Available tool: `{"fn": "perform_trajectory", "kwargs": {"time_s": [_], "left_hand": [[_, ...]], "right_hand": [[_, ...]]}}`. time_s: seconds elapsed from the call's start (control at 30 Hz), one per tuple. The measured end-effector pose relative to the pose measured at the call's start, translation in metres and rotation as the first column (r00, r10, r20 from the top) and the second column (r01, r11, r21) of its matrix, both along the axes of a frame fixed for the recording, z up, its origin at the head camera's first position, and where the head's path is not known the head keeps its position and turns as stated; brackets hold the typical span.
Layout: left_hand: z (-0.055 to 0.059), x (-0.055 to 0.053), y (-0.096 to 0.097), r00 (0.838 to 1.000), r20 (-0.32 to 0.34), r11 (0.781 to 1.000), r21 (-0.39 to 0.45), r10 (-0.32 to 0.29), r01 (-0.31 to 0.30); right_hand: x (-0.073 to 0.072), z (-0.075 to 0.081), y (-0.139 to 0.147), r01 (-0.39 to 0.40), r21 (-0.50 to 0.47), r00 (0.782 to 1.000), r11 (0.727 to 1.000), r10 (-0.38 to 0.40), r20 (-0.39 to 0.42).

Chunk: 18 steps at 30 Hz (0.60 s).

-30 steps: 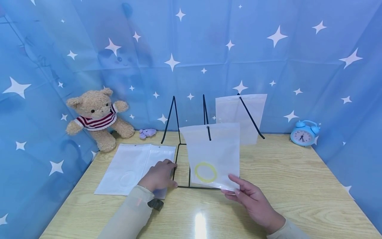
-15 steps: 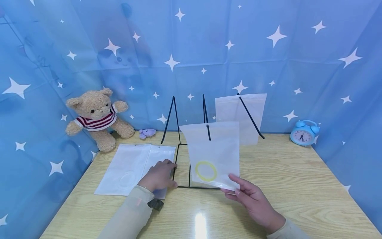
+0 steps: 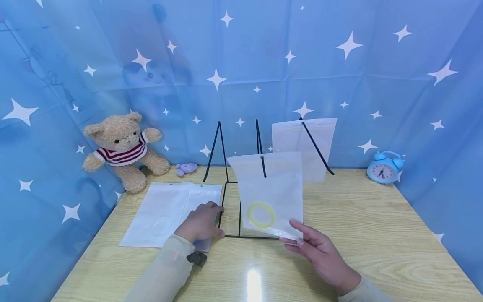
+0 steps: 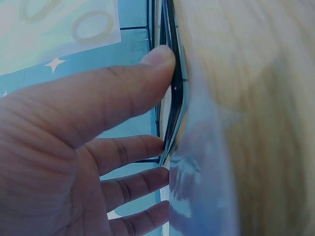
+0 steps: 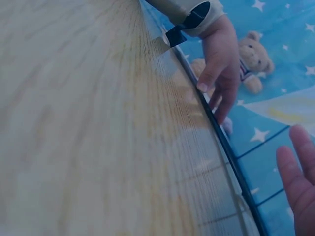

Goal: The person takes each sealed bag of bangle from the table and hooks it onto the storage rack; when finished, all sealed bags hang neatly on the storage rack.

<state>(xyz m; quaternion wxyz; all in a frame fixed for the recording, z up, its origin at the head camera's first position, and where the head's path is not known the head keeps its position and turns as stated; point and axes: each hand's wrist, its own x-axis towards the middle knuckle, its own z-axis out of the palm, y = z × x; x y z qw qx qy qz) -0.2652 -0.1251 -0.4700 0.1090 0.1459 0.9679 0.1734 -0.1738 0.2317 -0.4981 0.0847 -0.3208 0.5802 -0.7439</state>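
Observation:
In the head view, a white zip bag [image 3: 275, 188] with a yellow ring [image 3: 260, 214] showing at its lower left hangs from the middle hook of a black wire rack [image 3: 250, 237]. My right hand [image 3: 322, 256] pinches the bag's lower right corner; fingers are partly hidden there. In the right wrist view, only two of its fingers [image 5: 295, 182] show. My left hand [image 3: 200, 222] lies over a flat white bag, its fairly straight fingertips touching the rack's left base rod. Thumb [image 4: 160, 56] and fingers press the rod in the left wrist view.
Two flat white bags [image 3: 151, 214] lie overlapping left of the rack. Another bag [image 3: 298, 136] hangs on the right hook; the left hook [image 3: 212, 153] is bare. A teddy bear [image 3: 122, 147], a small purple toy [image 3: 186, 168] and a blue alarm clock [image 3: 384, 168] stand along the back.
The top of the ringed bag has shifted slightly upward and back along the middle hook. Both hands stay where they were.

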Motion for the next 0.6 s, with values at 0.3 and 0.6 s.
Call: {"fn": "perform_trajectory", "kwargs": {"time_s": [0.3, 0.6], "left_hand": [[-0.0008, 0.0003, -0.0008, 1.0, -0.003, 1.0, 0.006, -0.009, 0.009], [0.0003, 0.001, -0.0005, 1.0, -0.003, 1.0, 0.008, -0.006, 0.006]], "right_hand": [[0.0003, 0.0015, -0.0015, -0.03, -0.037, 0.999, 0.999, 0.028, -0.046], [-0.0014, -0.0012, -0.0028, -0.057, -0.07, 0.997, 0.996, 0.053, -0.059]]}}
